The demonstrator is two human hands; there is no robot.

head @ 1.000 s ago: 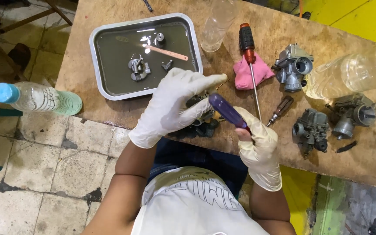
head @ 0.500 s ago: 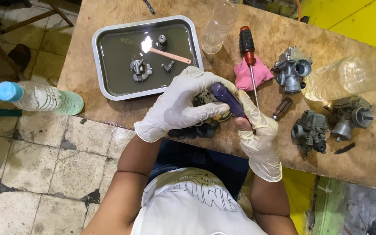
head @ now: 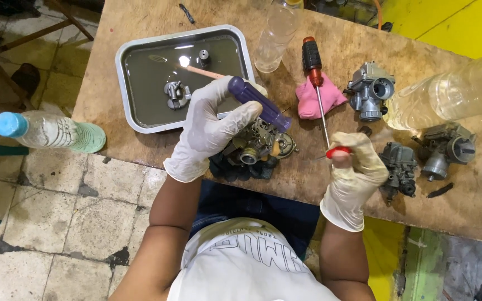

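My left hand [head: 210, 131], in a white glove, grips a purple-handled screwdriver [head: 259, 103] by its handle. It rests on a grey carburetor [head: 259, 146] that lies on a dark cloth [head: 230, 167] at the near edge of the wooden table [head: 140, 17]. To the right, my gloved right hand [head: 355, 175] is closed on a small red-handled tool [head: 338, 151], apart from the carburetor and next to another dark carburetor [head: 401, 167].
A metal tray [head: 135, 124] of murky liquid holds small parts and a pink stick. Nearby lie a red-and-black screwdriver [head: 312, 64], a pink rag [head: 330, 100], two more carburetors [head: 370, 89] [head: 447, 147], clear plastic bottles [head: 458, 89] [head: 274, 36] and a blue-capped bottle [head: 46, 131].
The purple screwdriver went from my right hand to my left. My right hand moved right, away from the carburetor, and now holds a small red-handled tool.
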